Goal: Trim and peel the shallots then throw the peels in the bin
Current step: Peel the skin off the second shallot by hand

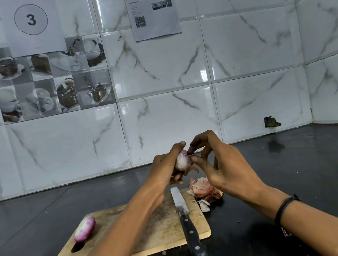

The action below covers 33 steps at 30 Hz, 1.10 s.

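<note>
In the middle of the frame, the left hand clamps the shallot steady so the fingers of the right hand can pinch off its skin.

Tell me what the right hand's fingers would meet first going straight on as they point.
The half-peeled shallot gripped in the left hand; the fingers of the right hand seem to touch it, though depth is unclear.

Glossy white marble-look wall tiles, coffee-print tiles, taped paper notices, dark countertop
</note>
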### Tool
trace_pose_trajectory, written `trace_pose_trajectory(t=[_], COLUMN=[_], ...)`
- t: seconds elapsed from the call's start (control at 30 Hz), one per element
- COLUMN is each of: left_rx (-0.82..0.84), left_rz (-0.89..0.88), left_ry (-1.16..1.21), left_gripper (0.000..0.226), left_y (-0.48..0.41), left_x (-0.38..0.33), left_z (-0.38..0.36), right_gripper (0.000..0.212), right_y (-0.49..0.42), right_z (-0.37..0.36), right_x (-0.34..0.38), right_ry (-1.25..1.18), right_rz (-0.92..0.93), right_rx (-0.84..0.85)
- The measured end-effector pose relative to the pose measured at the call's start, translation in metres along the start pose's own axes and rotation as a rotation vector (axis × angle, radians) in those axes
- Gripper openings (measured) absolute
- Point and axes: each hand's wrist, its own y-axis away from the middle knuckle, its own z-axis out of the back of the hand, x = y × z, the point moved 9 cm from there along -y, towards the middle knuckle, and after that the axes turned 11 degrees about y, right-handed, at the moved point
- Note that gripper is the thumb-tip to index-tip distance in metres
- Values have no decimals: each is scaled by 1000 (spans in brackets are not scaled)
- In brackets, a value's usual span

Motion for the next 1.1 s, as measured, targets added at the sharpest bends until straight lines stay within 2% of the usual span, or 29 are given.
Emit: trace_pose_trajectory(t=[0.33,0.47,0.7,0.9,1.03,1.1], left_rx=[27,-27,-144,-61,-22,-10], left_rz=[25,51,83,113,112,109], left_ry=[-20,13,101,208,271,297], left_gripper=[50,50,50,43,35,33], left_y=[-2,-4,-7,-2,0,1], left_x=[4,8,9,9,7,7], left_z=[-4,3,16,2,-7,-9], right_gripper=[36,40,31,13,22,26], right_y=[0,1,3,1,0,-1], right_z=[-1,-7,-16,-5,6,6], right_x=[-2,3,-1,-16,-13,-6], right_ry=[77,87,27,136,100,49], right_rz=[17,52,22,-84,-64,-28], right_rx=[-23,50,149,57,-42,-37])
